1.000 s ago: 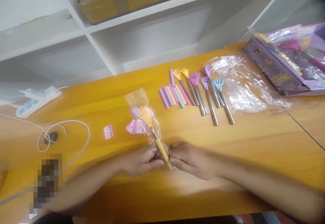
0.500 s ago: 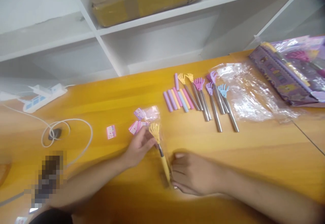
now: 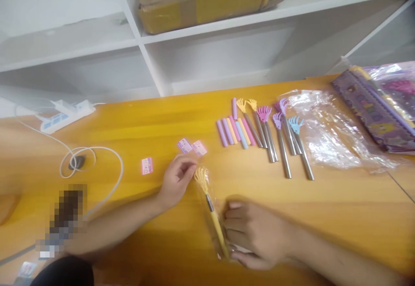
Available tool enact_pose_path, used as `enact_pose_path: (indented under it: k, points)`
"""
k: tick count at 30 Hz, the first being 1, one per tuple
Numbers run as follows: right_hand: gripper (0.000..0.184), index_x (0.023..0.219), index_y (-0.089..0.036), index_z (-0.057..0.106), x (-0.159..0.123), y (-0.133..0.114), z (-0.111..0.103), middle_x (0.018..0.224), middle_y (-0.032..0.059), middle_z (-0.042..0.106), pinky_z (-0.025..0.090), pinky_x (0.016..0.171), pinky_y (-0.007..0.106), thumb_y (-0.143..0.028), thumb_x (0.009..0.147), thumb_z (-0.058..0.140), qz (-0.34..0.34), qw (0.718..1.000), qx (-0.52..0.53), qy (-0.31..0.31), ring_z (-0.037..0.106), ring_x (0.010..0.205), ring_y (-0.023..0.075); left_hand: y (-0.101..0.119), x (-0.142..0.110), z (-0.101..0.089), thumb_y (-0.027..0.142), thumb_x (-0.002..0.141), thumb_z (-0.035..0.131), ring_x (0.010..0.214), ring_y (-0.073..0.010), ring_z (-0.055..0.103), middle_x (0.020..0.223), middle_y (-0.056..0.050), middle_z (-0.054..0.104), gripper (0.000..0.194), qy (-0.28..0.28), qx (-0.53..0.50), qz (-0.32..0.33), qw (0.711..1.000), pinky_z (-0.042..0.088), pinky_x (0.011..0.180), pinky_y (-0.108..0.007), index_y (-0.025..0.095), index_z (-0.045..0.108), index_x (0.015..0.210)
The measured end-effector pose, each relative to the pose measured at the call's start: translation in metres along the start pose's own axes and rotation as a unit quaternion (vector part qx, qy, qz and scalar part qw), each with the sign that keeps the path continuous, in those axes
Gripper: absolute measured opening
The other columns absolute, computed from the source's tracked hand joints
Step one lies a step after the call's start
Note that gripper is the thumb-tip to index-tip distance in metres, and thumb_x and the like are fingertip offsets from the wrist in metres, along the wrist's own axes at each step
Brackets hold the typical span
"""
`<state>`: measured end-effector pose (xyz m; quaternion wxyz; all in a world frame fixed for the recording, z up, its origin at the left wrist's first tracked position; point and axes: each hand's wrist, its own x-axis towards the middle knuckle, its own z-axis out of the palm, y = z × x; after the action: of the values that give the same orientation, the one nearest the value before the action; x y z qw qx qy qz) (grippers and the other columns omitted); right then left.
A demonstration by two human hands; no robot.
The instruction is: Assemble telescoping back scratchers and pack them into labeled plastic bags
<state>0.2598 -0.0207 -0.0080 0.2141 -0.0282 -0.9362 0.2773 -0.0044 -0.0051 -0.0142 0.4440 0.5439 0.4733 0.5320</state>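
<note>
A yellow back scratcher (image 3: 217,225) with a hand-shaped head lies slanted inside a clear plastic bag (image 3: 212,182). At the bag's top end, beside the yellow claw, my left hand (image 3: 177,180) pinches with thumb and forefinger. My right hand (image 3: 256,234) is curled around the bag's lower end by the handle. Small printed cards, one purple (image 3: 184,145) and one pink (image 3: 199,148), lie just beyond my left hand, which may cover others. Another pink card (image 3: 147,166) lies apart to the left.
Several coloured handle tubes (image 3: 230,131) and metal-stemmed back scratchers (image 3: 285,152) lie behind my right hand. Further right are crumpled clear bags (image 3: 327,135) and a purple display box (image 3: 372,109). A power strip (image 3: 68,115) and white cable (image 3: 121,165) lie left. White shelving (image 3: 152,70) stands behind.
My left hand has gone from the handle up to the bag's top end. The bagged back scratcher and my right hand have come lower and nearer. The view has shifted left.
</note>
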Motion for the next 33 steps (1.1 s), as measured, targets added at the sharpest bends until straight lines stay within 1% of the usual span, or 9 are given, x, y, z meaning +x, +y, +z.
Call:
enact_pose_path:
  k: [3, 7, 9, 12, 15, 18, 22, 27, 33]
  points:
    - [0.036, 0.077, -0.023, 0.045, -0.005, 0.004, -0.005, 0.063, -0.0006, 0.046, 0.027, 0.063, 0.036, -0.032, 0.11, 0.035, -0.01, 0.993, 0.016, 0.119, 0.039, 0.059, 0.0176, -0.003, -0.003, -0.001, 0.033, 0.104, 0.068, 0.103, -0.0177, 0.068, 0.113, -0.007, 0.066, 0.02, -0.028, -0.013, -0.047, 0.998, 0.056, 0.093, -0.03, 0.022, 0.066, 0.121]
    - [0.032, 0.083, -0.023, 0.044, 0.001, 0.019, -0.012, 0.068, -0.0016, 0.046, 0.035, 0.065, 0.031, -0.02, 0.112, 0.032, 0.164, 0.95, 0.052, 0.26, 0.044, 0.062, 0.0154, -0.002, -0.006, -0.001, 0.034, 0.103, 0.07, 0.099, -0.0179, 0.069, 0.107, -0.006, 0.068, 0.031, -0.061, -0.029, -0.072, 0.995, 0.055, 0.092, -0.031, 0.022, 0.062, 0.131]
    - [0.024, 0.092, -0.022, 0.052, 0.014, 0.034, -0.013, 0.08, 0.0016, 0.057, 0.044, 0.069, 0.029, -0.018, 0.111, 0.038, 0.255, 0.935, 0.011, 0.244, 0.054, 0.071, 0.0159, 0.0, -0.007, 0.0, 0.034, 0.103, 0.07, 0.098, -0.0177, 0.068, 0.105, -0.006, 0.068, 0.031, -0.057, -0.023, -0.07, 0.996, 0.054, 0.092, -0.03, 0.021, 0.063, 0.13]
    - [0.018, 0.118, -0.02, 0.058, 0.042, 0.061, -0.01, 0.112, 0.0114, 0.067, 0.054, 0.077, 0.033, -0.019, 0.107, 0.044, 0.315, 0.922, -0.118, 0.193, 0.066, 0.093, 0.0215, 0.004, -0.007, 0.0, 0.037, 0.105, 0.067, 0.094, -0.0168, 0.066, 0.101, -0.005, 0.067, 0.028, -0.033, -0.003, -0.062, 0.998, 0.053, 0.087, -0.029, 0.02, 0.065, 0.127]
    - [0.044, 0.146, -0.015, 0.049, 0.069, 0.085, -0.006, 0.146, 0.0205, 0.058, 0.06, 0.084, 0.038, -0.023, 0.103, 0.052, 0.326, 0.918, -0.169, 0.148, 0.066, 0.122, 0.0297, 0.005, -0.007, -0.001, 0.04, 0.105, 0.066, 0.089, -0.0166, 0.064, 0.098, -0.005, 0.067, 0.029, -0.028, 0.004, -0.062, 0.998, 0.053, 0.082, -0.028, 0.02, 0.066, 0.126]
    - [0.068, 0.163, -0.014, 0.035, 0.085, 0.097, -0.008, 0.164, 0.0214, 0.047, 0.061, 0.095, 0.04, -0.028, 0.101, 0.06, 0.329, 0.923, -0.164, 0.112, 0.063, 0.134, 0.0327, 0.005, -0.008, -0.001, 0.043, 0.105, 0.066, 0.086, -0.0166, 0.065, 0.097, -0.005, 0.069, 0.031, -0.034, -0.007, -0.071, 0.997, 0.054, 0.078, -0.027, 0.019, 0.067, 0.125]
    - [0.065, 0.164, -0.019, 0.037, 0.086, 0.1, -0.017, 0.162, 0.0157, 0.053, 0.062, 0.098, 0.041, -0.03, 0.104, 0.059, 0.335, 0.93, -0.136, 0.06, 0.067, 0.133, 0.0318, 0.005, -0.006, -0.001, 0.047, 0.105, 0.065, 0.077, -0.0149, 0.065, 0.088, -0.003, 0.068, 0.033, -0.041, -0.03, -0.084, 0.995, 0.055, 0.071, -0.026, 0.018, 0.067, 0.122]
    - [0.056, 0.16, -0.021, 0.044, 0.081, 0.103, -0.023, 0.159, 0.0152, 0.055, 0.063, 0.093, 0.04, -0.022, 0.105, 0.053, 0.342, 0.932, -0.108, 0.061, 0.07, 0.127, 0.0294, 0.006, -0.004, 0.0, 0.047, 0.102, 0.07, 0.07, -0.0132, 0.065, 0.088, -0.002, 0.069, 0.031, -0.018, -0.063, -0.099, 0.993, 0.055, 0.065, -0.025, 0.019, 0.065, 0.114]
    - [0.058, 0.148, -0.02, 0.056, 0.075, 0.117, -0.031, 0.139, 0.0149, 0.063, 0.057, 0.103, 0.043, -0.019, 0.093, 0.074, 0.346, 0.934, -0.045, 0.071, 0.068, 0.12, 0.028, 0.008, 0.0, -0.001, 0.048, 0.099, 0.073, 0.059, -0.0118, 0.063, 0.077, 0.0, 0.07, 0.033, -0.012, -0.083, -0.12, 0.989, 0.052, 0.058, -0.024, 0.019, 0.06, 0.094]
